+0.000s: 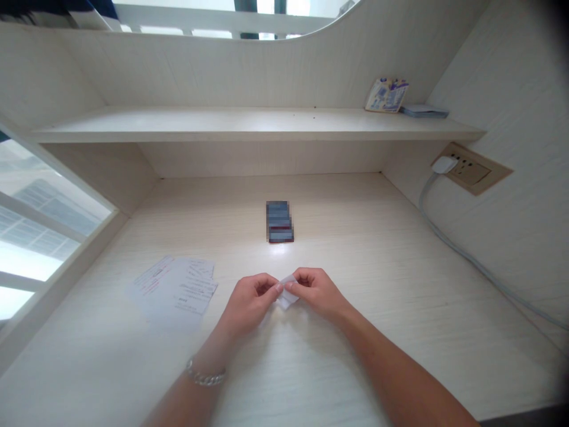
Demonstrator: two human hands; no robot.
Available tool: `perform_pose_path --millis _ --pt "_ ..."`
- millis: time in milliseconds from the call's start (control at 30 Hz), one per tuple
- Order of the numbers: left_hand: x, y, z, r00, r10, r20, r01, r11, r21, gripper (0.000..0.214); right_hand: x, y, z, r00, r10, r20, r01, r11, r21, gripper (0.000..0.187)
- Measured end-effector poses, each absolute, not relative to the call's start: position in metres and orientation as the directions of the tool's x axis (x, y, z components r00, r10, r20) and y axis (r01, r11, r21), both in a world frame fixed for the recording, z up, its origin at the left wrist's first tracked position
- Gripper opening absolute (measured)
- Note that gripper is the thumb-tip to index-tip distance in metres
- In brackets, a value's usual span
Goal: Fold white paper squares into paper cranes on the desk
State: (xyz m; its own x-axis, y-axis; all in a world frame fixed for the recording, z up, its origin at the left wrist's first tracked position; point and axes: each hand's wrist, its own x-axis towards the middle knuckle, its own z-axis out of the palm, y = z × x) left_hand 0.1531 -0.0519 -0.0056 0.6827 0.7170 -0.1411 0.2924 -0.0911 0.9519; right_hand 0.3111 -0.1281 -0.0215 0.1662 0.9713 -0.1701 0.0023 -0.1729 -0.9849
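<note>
A small folded piece of white paper (288,299) is pinched between both hands, a little above the desk. My left hand (254,299) grips its left side with thumb and fingers closed. On the other side, my right hand (317,290) pinches the upper right part of the paper, its thumb lying across the front. The two thumbs nearly meet over the paper. The fingers partly hide it, so its full shape cannot be made out. A silver chain bracelet (207,375) circles the left wrist.
Printed paper sheets (178,293) lie overlapping on the desk at left. A pixelated phone-like dark object (279,220) stands beyond the hands. A cable (466,255) runs along the right from a wall socket (473,169). A shelf (222,121) holds a small printed packet (386,95).
</note>
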Motion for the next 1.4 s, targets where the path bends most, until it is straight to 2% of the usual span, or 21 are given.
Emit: perform_pose_path --millis 133,267,500,900,1133,1267,1400 --pt "0.1521 -0.0502 -0.0053 0.674 0.717 -0.176 0.316 -0.064 0.947 0.025 0.3132 -0.1274 -0.0208 0.110 0.967 -0.230 -0.092 -0.221 -0.971 0.026" --pt "0.1505 -0.0459 -0.0075 0.635 0.748 -0.191 0.313 -0.024 0.949 0.025 0.3138 -0.1258 -0.0215 0.071 0.972 -0.225 -0.144 -0.213 -0.966 0.033" --pt "0.1502 -0.0434 -0.0090 0.603 0.768 -0.214 0.255 0.069 0.965 0.027 0.3099 -0.1263 -0.0218 0.160 0.972 -0.171 -0.093 -0.157 -0.983 0.022" --pt "0.1518 -0.0460 -0.0103 0.615 0.771 -0.166 0.165 0.080 0.983 0.019 0.3120 -0.1266 -0.0153 0.148 0.972 -0.185 -0.151 -0.162 -0.975 0.025" --pt "0.1480 -0.0449 -0.0082 0.648 0.742 -0.174 0.198 0.057 0.979 0.019 0.3151 -0.1280 -0.0154 0.094 0.979 -0.179 -0.114 -0.168 -0.979 0.025" --pt "0.1476 -0.0459 -0.0076 0.645 0.742 -0.181 0.244 0.025 0.970 0.019 0.3159 -0.1267 -0.0197 0.157 0.979 -0.127 -0.059 -0.119 -0.991 0.021" --pt "0.1490 -0.0451 -0.0066 0.648 0.744 -0.163 0.194 0.046 0.980 0.021 0.3162 -0.1269 -0.0210 0.169 0.976 -0.137 -0.044 -0.132 -0.990 0.018"
